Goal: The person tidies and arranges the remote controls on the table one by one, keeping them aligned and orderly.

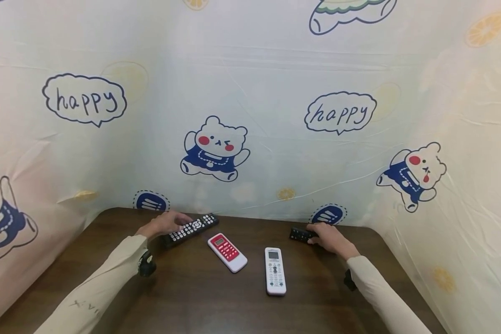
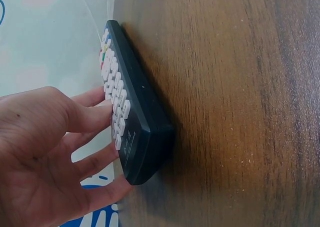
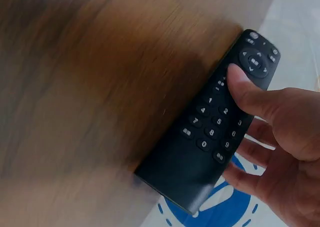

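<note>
At the table's back left, my left hand (image 1: 165,225) grips a long black remote control with white buttons (image 1: 194,227). In the left wrist view the thumb lies on the buttons of that remote (image 2: 131,92) and the fingers reach round its far edge. My right hand (image 1: 330,238) holds a smaller black remote control (image 1: 299,235) at the back right. Its thumb presses on the face of this remote (image 3: 185,152) below the round pad, with the fingers along and under one side. Between the hands lie a red and white remote (image 1: 227,253) and a white remote (image 1: 275,271).
Both loose remotes rest face up on the brown wooden table (image 1: 217,306). A pale curtain (image 1: 271,69) printed with bears and the word "happy" hangs close behind the table's back edge and along both sides.
</note>
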Demonstrator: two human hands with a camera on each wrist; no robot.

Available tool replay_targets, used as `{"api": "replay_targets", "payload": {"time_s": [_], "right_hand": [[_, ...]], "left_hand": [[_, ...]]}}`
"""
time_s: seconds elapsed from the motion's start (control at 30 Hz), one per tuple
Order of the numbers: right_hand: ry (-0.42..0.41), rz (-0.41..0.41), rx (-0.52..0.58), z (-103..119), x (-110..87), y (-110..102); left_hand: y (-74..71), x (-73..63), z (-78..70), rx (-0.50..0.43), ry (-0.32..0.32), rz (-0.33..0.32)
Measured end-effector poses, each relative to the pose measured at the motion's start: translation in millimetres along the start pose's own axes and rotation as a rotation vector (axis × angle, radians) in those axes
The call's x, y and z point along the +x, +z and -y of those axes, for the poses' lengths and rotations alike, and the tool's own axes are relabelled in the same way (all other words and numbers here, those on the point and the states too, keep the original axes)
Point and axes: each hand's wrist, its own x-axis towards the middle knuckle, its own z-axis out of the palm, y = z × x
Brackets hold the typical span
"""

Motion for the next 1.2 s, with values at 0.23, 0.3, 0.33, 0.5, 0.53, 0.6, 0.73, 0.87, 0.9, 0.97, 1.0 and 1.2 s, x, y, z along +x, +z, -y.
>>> {"api": "replay_targets", "payload": {"time_s": [0.23,0.3,0.33,0.5,0.53,0.6,0.73,0.87,0.9,0.97,1.0,1.2], "right_hand": [[0.012,-0.048,0.038,4,3.7,-5],[0.026,-0.046,0.077,5,4.4,-8],[0.035,-0.046,0.099,6,4.5,-10],[0.064,-0.071,0.253,5,3.7,-14],[0.059,-0.078,0.287,5,3.7,-14],[0.092,-0.071,0.375,5,3.5,-15],[0.194,-0.021,0.526,8,2.3,-19],[0.307,0.031,0.669,13,0.5,-24],[0.320,0.038,0.695,14,0.0,-26],[0.339,0.050,0.739,16,-1.2,-29],[0.346,0.054,0.761,17,-1.8,-29],[0.405,0.077,0.848,21,-5.8,-28]], "left_hand": [[0.8,0.4,-0.5,-0.009,-0.007,-0.005],[0.8,0.5,-0.1,-0.010,-0.010,-0.007],[0.8,0.5,0.3,-0.010,-0.010,-0.007],[0.4,0.5,1.8,-0.002,-0.023,-0.008],[0.4,0.9,2.1,0.000,-0.025,-0.007],[0.9,1.9,3.3,0.001,-0.029,-0.007],[2.4,4.7,6.8,-0.008,-0.034,-0.003],[3.4,7.4,9.0,0.000,-0.033,-0.003],[3.5,8.1,9.4,0.000,-0.033,-0.006],[3.3,8.4,9.5,0.007,-0.026,-0.010],[3.3,8.5,9.6,0.009,-0.023,-0.011],[2.9,6.8,11.6,-0.011,-0.024,-0.009]]}}
